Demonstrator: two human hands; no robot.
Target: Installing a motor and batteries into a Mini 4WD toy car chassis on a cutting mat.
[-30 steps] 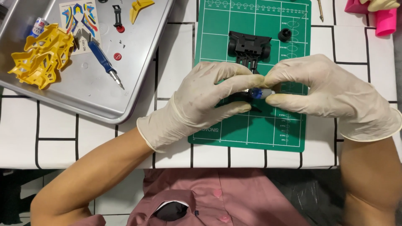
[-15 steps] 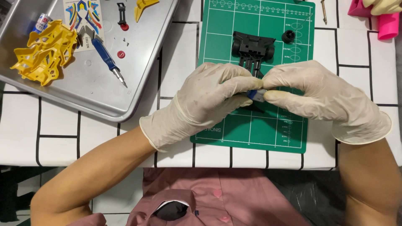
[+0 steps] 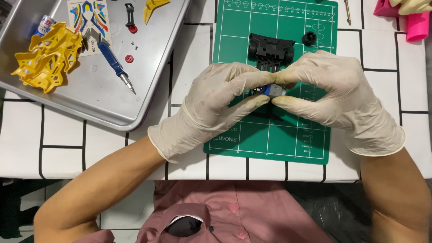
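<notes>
The small blue part [image 3: 271,90] is above the green mat [image 3: 288,139], pinched between the fingers of my left hand [image 3: 216,108] and my right hand [image 3: 333,99], both closed on it. Just behind it lies a black chassis [image 3: 270,48]. On the desk [image 3: 27,139] at left, a tray [image 3: 90,101] holds a screwdriver [image 3: 114,66] and a yellow frame [image 3: 47,58].

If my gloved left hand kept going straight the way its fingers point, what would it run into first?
Probably the small blue and grey part already pinched at its fingertips, then the gloved right hand pressed against it from the other side. Depth is hard to judge from above.
</notes>
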